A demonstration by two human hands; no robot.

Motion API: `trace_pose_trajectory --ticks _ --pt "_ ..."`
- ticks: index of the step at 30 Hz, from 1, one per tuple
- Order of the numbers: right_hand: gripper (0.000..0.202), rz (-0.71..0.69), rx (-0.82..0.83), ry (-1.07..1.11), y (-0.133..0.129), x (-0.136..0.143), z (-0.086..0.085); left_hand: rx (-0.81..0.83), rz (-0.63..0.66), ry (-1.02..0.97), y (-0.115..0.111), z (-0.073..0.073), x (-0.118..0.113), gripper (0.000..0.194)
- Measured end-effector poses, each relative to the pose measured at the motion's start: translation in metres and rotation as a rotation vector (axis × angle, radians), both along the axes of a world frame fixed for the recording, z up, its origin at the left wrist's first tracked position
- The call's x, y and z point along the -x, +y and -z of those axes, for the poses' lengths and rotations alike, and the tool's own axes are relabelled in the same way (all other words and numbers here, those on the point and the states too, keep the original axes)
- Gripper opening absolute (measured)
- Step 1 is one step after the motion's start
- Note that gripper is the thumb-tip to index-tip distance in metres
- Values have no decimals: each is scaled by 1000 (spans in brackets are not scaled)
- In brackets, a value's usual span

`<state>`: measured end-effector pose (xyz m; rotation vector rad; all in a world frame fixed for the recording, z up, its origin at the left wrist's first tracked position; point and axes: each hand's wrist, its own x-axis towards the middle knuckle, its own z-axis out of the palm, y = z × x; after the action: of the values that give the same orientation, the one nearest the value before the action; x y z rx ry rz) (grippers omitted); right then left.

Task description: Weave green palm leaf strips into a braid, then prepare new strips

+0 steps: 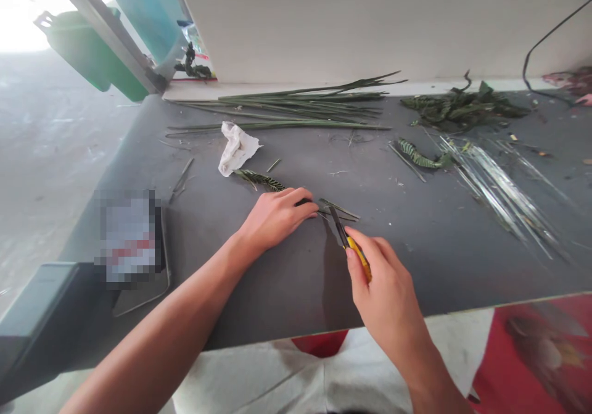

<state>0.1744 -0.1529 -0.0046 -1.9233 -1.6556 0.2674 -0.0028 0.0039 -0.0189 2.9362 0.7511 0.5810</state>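
My right hand (386,284) grips a yellow and black utility knife (359,255), its blade pointing away from me. The blade end meets thin green leaf strips (343,209) on the grey tabletop. My left hand (282,216) is closed over a woven green leaf piece (261,180), pressing it to the table; its braided part shows beyond the fingers, and the part under them is hidden. Beside the woven piece lies a crumpled white cloth or tissue (237,149). A short cut strip (273,165) rests just behind my left hand.
Long green leaf strips (300,107) lie along the back wall. To the right are a pile of braided leaf pieces (462,107), a single curled woven piece (419,153) and shiny clear strips (504,186). At the left, a phone (143,293) lies near the table's edge.
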Motion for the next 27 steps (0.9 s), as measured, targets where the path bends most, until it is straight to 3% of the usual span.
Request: trace_pose_trajectory --ticks 7,14,27 --pt "37 -53 97 34 10 6 -6 0 -2 63 0 -3 -2 25" --pt "34 -96 101 83 9 -1 -7 25 -6 164 -3 -16 -1 26" --pt "37 -117 186 -31 10 2 -12 -14 -82 349 -17 -32 -9 34"
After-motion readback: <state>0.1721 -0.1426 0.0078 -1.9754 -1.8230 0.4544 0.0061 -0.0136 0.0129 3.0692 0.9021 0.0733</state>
